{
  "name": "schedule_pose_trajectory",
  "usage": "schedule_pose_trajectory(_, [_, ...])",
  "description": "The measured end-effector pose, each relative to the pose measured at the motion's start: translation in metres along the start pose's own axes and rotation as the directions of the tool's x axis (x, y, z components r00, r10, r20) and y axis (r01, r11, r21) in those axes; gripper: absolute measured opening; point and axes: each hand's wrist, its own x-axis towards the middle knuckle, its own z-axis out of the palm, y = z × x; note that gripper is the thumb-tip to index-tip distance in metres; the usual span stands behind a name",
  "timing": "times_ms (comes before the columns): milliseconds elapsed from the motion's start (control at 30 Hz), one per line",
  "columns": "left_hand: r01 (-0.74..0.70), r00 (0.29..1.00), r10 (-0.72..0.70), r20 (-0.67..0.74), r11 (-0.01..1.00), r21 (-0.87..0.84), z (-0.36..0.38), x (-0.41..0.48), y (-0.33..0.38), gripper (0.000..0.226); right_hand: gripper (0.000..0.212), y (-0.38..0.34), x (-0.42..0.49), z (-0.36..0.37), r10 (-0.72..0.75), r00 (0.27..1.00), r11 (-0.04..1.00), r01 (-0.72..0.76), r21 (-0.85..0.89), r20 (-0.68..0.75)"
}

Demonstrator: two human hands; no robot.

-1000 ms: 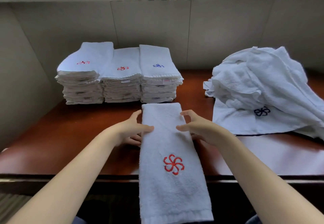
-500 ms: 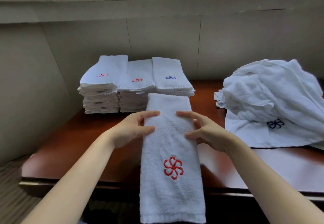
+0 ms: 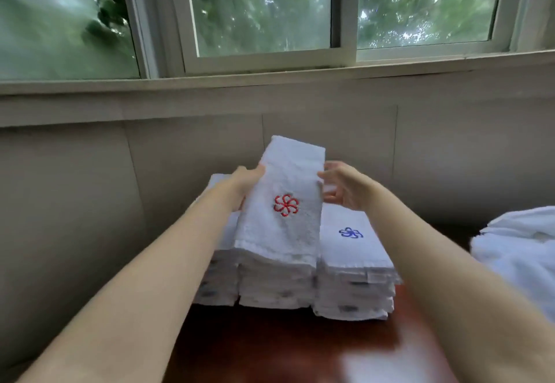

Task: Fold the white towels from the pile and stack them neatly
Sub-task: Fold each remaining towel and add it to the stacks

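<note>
Two hands are gripping one folded towel [image 3: 285,202] in the middle of the frame, and you are holding it raised and tilted above the middle stack [image 3: 274,280]. Your left hand [image 3: 247,183] is clamping the towel's left edge, thumb on top and the fingers hidden beneath the cloth. Your right hand [image 3: 342,186] is sitting at the right edge with the fingers curled toward the cloth; its fingertips are touching that edge, though how firmly it is gripping is hard to tell. A red flower emblem [image 3: 286,205] is facing you on the towel's upper side, and the towel's near hem is lying over the top of the middle stack. Just right of it, the right stack [image 3: 354,286] is showing a blue emblem [image 3: 350,232] on its top towel. The left stack [image 3: 217,277] is mostly hidden behind your left forearm. All three stacks are standing side by side on the brown desk [image 3: 285,349], close to the wall. At the right edge of the frame, the loose pile of towels [image 3: 519,250] is lying on the desk, well apart from the stacks.
</note>
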Motion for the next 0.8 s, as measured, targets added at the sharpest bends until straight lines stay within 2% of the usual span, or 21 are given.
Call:
schedule_pose_trajectory(67, [0.132,0.989,-0.145,0.019,0.943,0.304,0.009,0.027,-0.026,0.062,0.014,0.04,0.037,0.004,0.234,0.972,0.954,-0.232,-0.191,-0.009])
schedule_pose_trajectory(133, [0.121,0.991,-0.127,-0.029,0.806,0.579,0.017,0.041,-0.045,0.064,0.019,0.071,0.063,0.006,0.311,0.946,0.905,-0.326,-0.275,-0.096])
schedule_pose_trajectory(233, [0.085,0.996,-0.067,-0.055,0.645,0.759,0.026,0.045,-0.057,0.058,0.026,0.084,0.091,0.008,0.223,0.961,0.957,-0.248,-0.151,-0.165])
schedule_pose_trajectory(300, [0.072,0.997,-0.05,-0.052,0.572,0.817,0.029,0.045,-0.059,0.059,0.042,0.086,0.108,0.01,0.145,0.977,0.977,-0.166,-0.131,-0.156])
schedule_pose_trajectory(400, [0.03,0.999,-0.034,-0.016,0.461,0.887,0.032,0.043,-0.059,0.056,0.061,0.088,0.124,0.017,0.043,0.985,0.978,-0.076,-0.195,-0.168])
schedule_pose_trajectory(533, [-0.013,0.999,0.033,0.001,0.361,0.933,0.035,0.035,-0.065,0.04,0.068,0.087,0.136,0.024,-0.166,0.971,0.942,0.105,-0.32,-0.17])
schedule_pose_trajectory(600, [-0.015,0.997,0.078,-0.011,0.324,0.946,0.038,0.027,-0.07,0.033,0.068,0.094,0.141,0.026,-0.214,0.966,0.898,0.137,-0.418,-0.144])
schedule_pose_trajectory(700, [0.026,0.99,0.125,-0.058,0.248,0.968,0.045,0.014,-0.074,0.035,0.05,0.098,0.145,0.033,-0.207,0.969,0.749,0.067,-0.659,-0.137])
schedule_pose_trajectory(767, [0.02,0.975,0.216,-0.056,0.169,0.985,0.053,0.009,-0.076,0.039,0.026,0.092,0.141,0.04,-0.185,0.971,0.513,-0.037,-0.857,-0.153])
schedule_pose_trajectory(800, [-0.008,0.963,0.268,-0.035,0.157,0.988,0.059,0.008,-0.08,0.041,0.025,0.09,0.136,0.043,-0.177,0.974,0.371,-0.068,-0.926,-0.143])
